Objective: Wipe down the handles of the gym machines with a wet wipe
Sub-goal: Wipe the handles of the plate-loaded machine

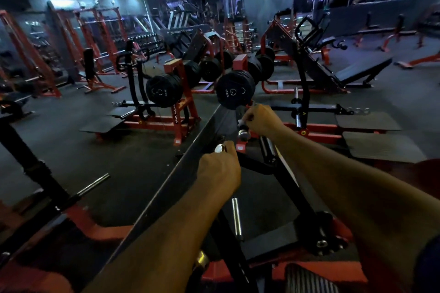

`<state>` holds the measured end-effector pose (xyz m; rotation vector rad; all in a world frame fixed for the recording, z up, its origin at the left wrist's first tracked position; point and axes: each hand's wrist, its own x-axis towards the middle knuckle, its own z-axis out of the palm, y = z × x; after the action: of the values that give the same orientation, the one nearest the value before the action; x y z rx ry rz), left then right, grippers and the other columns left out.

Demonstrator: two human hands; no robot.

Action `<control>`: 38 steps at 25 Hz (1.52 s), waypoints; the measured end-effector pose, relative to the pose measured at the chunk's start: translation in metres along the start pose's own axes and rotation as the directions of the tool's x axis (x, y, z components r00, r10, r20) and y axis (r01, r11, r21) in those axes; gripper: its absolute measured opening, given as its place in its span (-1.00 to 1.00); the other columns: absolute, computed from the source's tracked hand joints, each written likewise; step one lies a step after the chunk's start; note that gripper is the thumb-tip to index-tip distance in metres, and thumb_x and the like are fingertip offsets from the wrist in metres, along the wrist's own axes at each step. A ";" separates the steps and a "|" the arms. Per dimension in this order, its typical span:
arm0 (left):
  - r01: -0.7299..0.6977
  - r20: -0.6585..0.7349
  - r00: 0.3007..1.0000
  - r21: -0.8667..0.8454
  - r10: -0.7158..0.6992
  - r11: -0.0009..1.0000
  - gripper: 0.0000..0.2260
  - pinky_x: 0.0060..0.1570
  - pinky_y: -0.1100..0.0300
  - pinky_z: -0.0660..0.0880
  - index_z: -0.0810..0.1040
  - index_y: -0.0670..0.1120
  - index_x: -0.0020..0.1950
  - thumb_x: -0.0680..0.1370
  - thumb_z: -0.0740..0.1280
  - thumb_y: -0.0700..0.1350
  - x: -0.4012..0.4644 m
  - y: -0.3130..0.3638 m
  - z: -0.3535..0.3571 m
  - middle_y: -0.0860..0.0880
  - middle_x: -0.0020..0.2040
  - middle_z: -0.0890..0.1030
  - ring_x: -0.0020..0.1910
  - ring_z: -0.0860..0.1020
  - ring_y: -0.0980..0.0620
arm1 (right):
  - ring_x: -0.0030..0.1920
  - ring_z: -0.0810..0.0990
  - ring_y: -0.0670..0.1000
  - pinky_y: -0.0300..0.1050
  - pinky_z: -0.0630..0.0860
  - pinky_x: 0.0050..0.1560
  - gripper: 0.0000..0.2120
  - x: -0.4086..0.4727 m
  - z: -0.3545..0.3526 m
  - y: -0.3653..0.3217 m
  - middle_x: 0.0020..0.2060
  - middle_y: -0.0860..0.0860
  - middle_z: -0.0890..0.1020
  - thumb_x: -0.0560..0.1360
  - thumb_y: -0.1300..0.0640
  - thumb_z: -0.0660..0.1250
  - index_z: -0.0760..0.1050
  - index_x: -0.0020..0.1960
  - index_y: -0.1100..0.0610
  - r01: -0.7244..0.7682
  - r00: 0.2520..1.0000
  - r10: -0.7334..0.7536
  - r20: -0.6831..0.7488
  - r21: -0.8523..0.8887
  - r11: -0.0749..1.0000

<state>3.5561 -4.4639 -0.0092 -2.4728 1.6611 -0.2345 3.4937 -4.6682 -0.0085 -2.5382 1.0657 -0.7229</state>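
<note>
My left hand grips the near handle of a gym machine; the handle's chrome end cap shows above my fingers. My right hand reaches further out and is curled round the far black handle, with a bit of white wet wipe showing at my fingertips. Below that hand the handle ends in a chrome cap. Both forearms stretch out over the machine's black frame.
Black weight plates hang just beyond the far handle, more on a red rack to the left. A chrome peg stands below my arms. Red and black machines fill the dark floor around.
</note>
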 end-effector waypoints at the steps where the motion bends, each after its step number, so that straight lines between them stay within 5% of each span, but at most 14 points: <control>1: -0.034 -0.023 0.999 -0.013 0.034 0.999 -0.42 0.08 0.00 0.44 0.22 -0.15 0.52 0.60 0.34 0.03 0.005 -0.005 -0.005 -0.15 0.31 0.55 0.21 0.59 -0.16 | -0.20 0.63 -0.10 -0.37 0.50 -0.25 -0.84 -0.003 -0.003 -0.001 -0.06 0.01 0.71 0.58 0.20 0.35 0.70 0.01 0.19 0.032 0.998 -0.031 0.060 -0.008 0.999; 5: -0.079 -0.075 0.994 0.018 0.081 0.997 -0.54 -0.06 0.09 0.36 0.55 0.00 0.28 0.61 0.22 0.32 0.026 -0.026 -0.023 -0.09 0.17 0.62 0.15 0.60 -0.10 | -0.06 0.58 -0.07 -0.34 0.37 -0.14 -0.82 -0.013 -0.017 0.013 -0.02 -0.05 0.58 0.62 0.21 0.28 0.63 0.13 0.16 0.229 0.951 -0.210 0.227 -0.062 0.971; 11: -0.071 0.069 0.995 0.004 0.071 0.997 -0.43 -0.12 0.07 0.40 0.59 -0.04 0.20 0.63 0.06 0.38 0.065 -0.016 -0.012 -0.06 -0.02 0.59 -0.05 0.57 -0.03 | -0.07 0.46 -0.12 -0.39 0.27 -0.13 -0.82 0.009 -0.005 0.028 -0.01 -0.07 0.50 0.63 0.14 0.30 0.64 0.17 0.09 0.402 0.910 -0.378 0.169 -0.142 0.905; 17: -0.075 0.124 0.985 -0.295 0.116 0.953 -0.58 -0.06 0.05 0.51 0.48 0.00 0.38 0.64 0.22 0.23 0.084 -0.013 0.003 -0.09 0.15 0.59 -0.04 0.56 -0.05 | -0.09 0.50 -0.12 -0.32 0.38 -0.09 -0.87 0.036 0.012 0.027 -0.06 -0.10 0.49 0.58 0.15 0.36 0.65 0.08 0.09 0.357 0.930 -0.342 0.132 -0.116 0.927; 25: -0.098 0.126 0.979 -0.404 0.162 0.909 -0.58 -0.14 0.10 0.54 0.46 0.00 0.36 0.63 0.27 0.22 0.090 -0.016 0.009 0.00 -0.06 0.52 -0.14 0.56 0.04 | -0.11 0.47 -0.21 -0.34 0.30 -0.15 -0.85 0.008 -0.017 0.019 -0.10 -0.23 0.45 0.60 0.01 0.34 0.65 0.12 -0.07 0.404 0.876 -0.353 0.327 -0.100 0.909; 32: -0.118 0.087 0.982 -0.428 0.170 0.896 -0.56 -0.19 0.11 0.44 0.46 0.02 0.39 0.61 0.30 0.23 0.089 -0.018 0.011 0.01 -0.03 0.49 -0.15 0.52 0.03 | -0.08 0.51 -0.13 -0.36 0.34 -0.13 -0.86 0.031 0.007 0.018 -0.01 -0.04 0.55 0.61 0.13 0.32 0.65 0.07 0.10 0.351 0.930 -0.323 0.172 -0.163 0.922; 36: -0.124 0.063 0.984 -0.442 0.169 0.888 -0.59 -0.15 0.08 0.48 0.50 -0.01 0.31 0.59 0.32 0.22 0.088 -0.019 0.016 -0.03 0.04 0.55 -0.09 0.55 -0.02 | 0.01 0.58 0.01 -0.03 0.57 0.09 -0.86 0.066 0.022 0.025 0.05 0.07 0.61 0.59 0.20 0.33 0.66 0.04 0.19 0.239 0.970 -0.230 0.075 -0.149 0.960; 38: -0.134 0.055 0.982 -0.458 0.178 0.879 -0.61 -0.11 0.06 0.55 0.51 0.00 0.27 0.58 0.32 0.22 0.090 -0.019 0.018 -0.02 0.02 0.57 -0.09 0.58 -0.02 | 0.00 0.60 0.00 -0.02 0.59 0.07 -0.87 0.072 0.022 0.025 0.03 0.07 0.65 0.59 0.18 0.35 0.68 0.04 0.17 0.148 0.989 -0.145 0.037 -0.087 0.985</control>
<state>3.6106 -4.5390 -0.0185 -2.5775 2.0524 0.3285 3.5344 -4.7363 -0.0137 -2.7179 0.9285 -0.6850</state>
